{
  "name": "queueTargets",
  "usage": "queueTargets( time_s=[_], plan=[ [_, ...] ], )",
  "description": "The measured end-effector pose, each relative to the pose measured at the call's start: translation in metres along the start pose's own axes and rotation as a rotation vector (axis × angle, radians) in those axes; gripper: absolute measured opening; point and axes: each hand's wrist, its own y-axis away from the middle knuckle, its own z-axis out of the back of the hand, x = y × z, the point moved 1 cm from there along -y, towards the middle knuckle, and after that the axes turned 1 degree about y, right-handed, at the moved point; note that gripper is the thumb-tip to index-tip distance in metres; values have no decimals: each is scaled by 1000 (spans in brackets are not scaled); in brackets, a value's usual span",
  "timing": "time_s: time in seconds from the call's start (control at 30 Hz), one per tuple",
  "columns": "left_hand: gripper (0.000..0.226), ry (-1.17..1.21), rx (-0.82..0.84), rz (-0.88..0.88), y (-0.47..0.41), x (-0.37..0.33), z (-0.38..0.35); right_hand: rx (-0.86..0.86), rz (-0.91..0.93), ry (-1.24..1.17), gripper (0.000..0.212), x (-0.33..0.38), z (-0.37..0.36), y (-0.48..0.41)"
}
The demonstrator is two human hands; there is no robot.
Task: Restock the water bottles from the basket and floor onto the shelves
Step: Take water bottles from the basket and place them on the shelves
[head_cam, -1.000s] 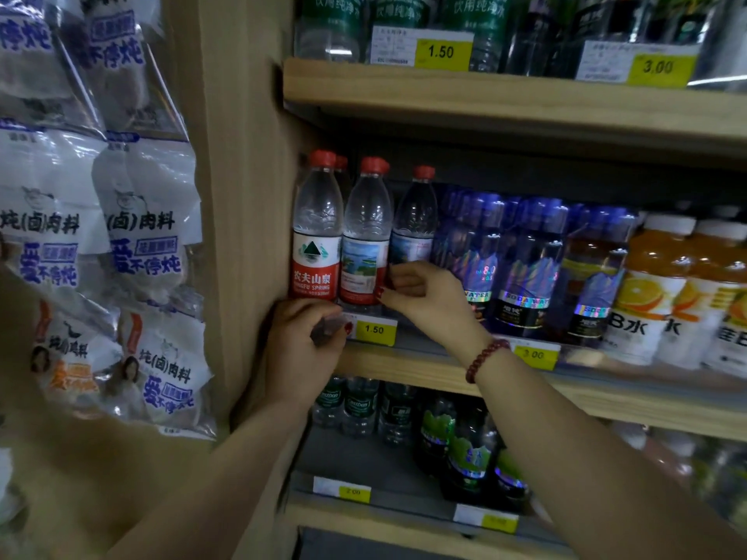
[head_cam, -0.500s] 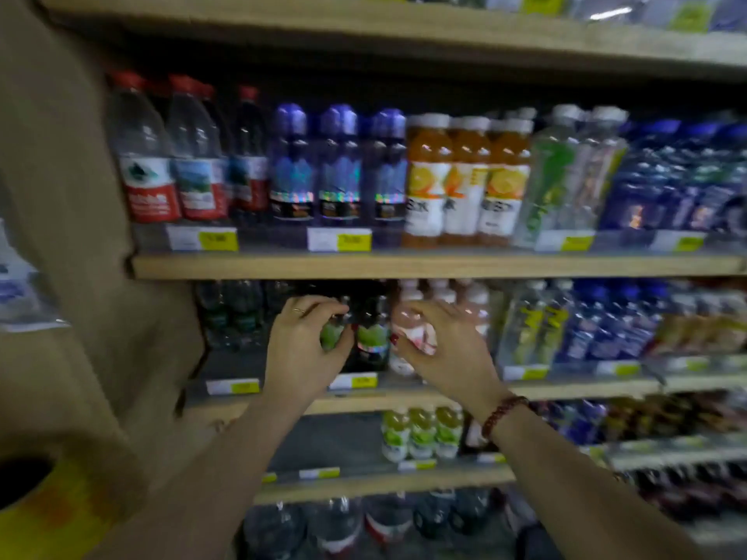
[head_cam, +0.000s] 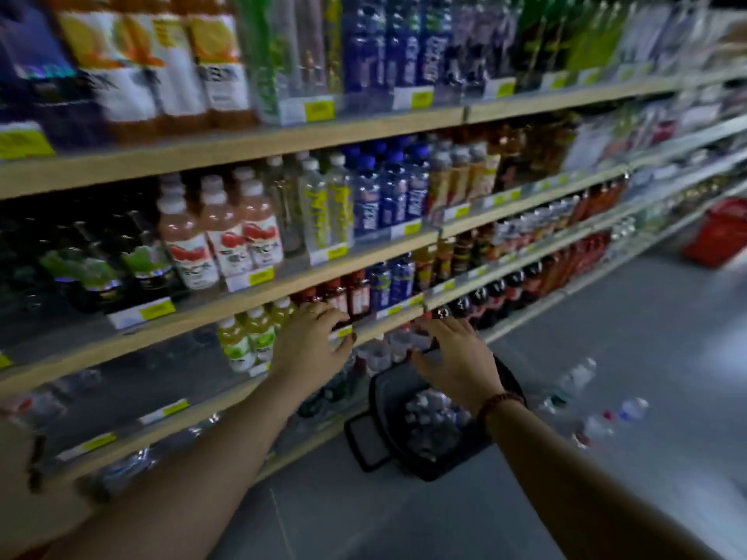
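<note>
A black basket (head_cam: 378, 434) stands on the floor against the shelf foot, with several clear water bottles (head_cam: 430, 418) inside. More clear water bottles (head_cam: 594, 402) lie loose on the grey floor to its right. My left hand (head_cam: 309, 343) hangs in the air in front of the lower shelves (head_cam: 226, 309), fingers spread and holding nothing. My right hand (head_cam: 456, 357) is above the basket, fingers spread too, empty, with a bead bracelet on the wrist. The picture is blurred by motion.
Long wooden shelves run from left to far right, packed with juice, tea, blue drinks and cola bottles (head_cam: 497, 293). A red basket (head_cam: 717, 232) stands on the floor at the far right. The grey floor (head_cam: 606, 499) stretches along the aisle.
The view has swung right and down, away from the red-capped water bottles. Both hands left the upper shelf and dropped, empty, towards the black basket on the floor.
</note>
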Motion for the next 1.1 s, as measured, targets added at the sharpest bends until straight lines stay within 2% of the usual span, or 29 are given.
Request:
queueTargets(
  time_s=[0.27,0.4,0.6,0.83,1.1],
  plan=[
    [26,28,211,-95,-36,-21,-103,75,-123,159,40,-94,-22,-3],
    [28,51,256,-65,-57,-16,-145,159,-142,217,41,-126,-36,-32],
    [29,50,376,-10,-93,-1,-197,273,-213,181,42,-166,-59,-69],
    [27,30,434,116,-120,6,-237,423,-213,182,42,-219,-75,-107],
    [35,-68,493,510,-116,-15,-301,633,-67,197,39,-306,-99,-172]
  ],
)
